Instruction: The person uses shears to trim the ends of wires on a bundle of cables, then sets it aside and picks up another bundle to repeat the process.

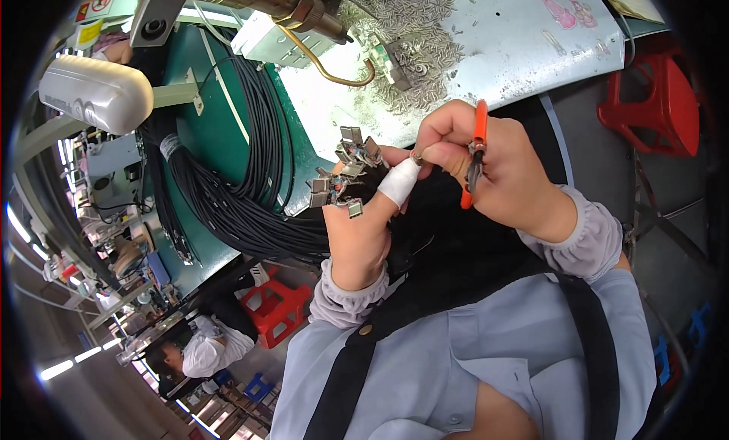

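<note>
My left hand [357,239] is closed around a bunch of silver metal plug connectors [349,167], which stick up and out past its fingers. White tape or cloth [399,183] wraps its thumb. Tucked in my right hand [512,170] is a small pair of pliers or cutters with orange handles [480,121]; the tool lies across the fingers and its kind is partly hidden. The thumb and forefinger of that hand pinch at a small piece beside the left thumb's tip, too covered to make out. Both hands meet in front of the bench edge.
A pale worktop [524,37] carries a spread of small metal pieces [425,60]. Over it hang a brass-coloured machine nozzle [311,15] and a bent tube [307,54]. Coiled black cables [250,227] lie at left. Red stools [654,102] stand right and lower left, near a person [209,349].
</note>
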Motion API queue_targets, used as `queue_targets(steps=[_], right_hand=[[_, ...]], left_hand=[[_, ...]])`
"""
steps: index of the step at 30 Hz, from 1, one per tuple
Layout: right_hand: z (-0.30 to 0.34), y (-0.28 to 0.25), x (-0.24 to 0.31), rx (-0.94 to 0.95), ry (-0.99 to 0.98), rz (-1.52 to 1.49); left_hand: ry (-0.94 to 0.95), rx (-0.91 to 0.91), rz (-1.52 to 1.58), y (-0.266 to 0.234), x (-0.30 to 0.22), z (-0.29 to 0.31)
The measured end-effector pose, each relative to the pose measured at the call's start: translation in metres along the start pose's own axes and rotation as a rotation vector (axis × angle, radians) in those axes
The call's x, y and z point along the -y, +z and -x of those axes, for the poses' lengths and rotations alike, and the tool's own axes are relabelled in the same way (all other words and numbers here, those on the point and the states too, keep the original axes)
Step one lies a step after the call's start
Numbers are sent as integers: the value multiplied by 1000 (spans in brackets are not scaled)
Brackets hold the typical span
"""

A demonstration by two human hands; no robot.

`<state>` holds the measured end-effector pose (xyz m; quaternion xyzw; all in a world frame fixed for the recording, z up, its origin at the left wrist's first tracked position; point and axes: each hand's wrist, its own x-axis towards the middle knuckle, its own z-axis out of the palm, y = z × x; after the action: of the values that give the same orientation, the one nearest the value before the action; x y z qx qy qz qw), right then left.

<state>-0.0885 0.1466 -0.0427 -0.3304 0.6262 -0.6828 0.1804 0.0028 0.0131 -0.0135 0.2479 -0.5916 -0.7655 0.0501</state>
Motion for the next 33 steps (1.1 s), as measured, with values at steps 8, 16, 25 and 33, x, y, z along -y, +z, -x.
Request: queue_targets(steps=[8, 16, 25, 33], right_hand=[[8, -14, 2, 156, 116, 434], [10, 1, -6, 46, 106, 503], [13, -1, -15, -19, 317, 70], [-31, -11, 3, -173, 430, -222]], left_hand=[[142, -89, 40, 3, 1, 1], [247, -156, -169, 10, 2, -3], [-140, 90, 151, -5, -16, -42], [-195, 48, 354, -14, -22, -76]])
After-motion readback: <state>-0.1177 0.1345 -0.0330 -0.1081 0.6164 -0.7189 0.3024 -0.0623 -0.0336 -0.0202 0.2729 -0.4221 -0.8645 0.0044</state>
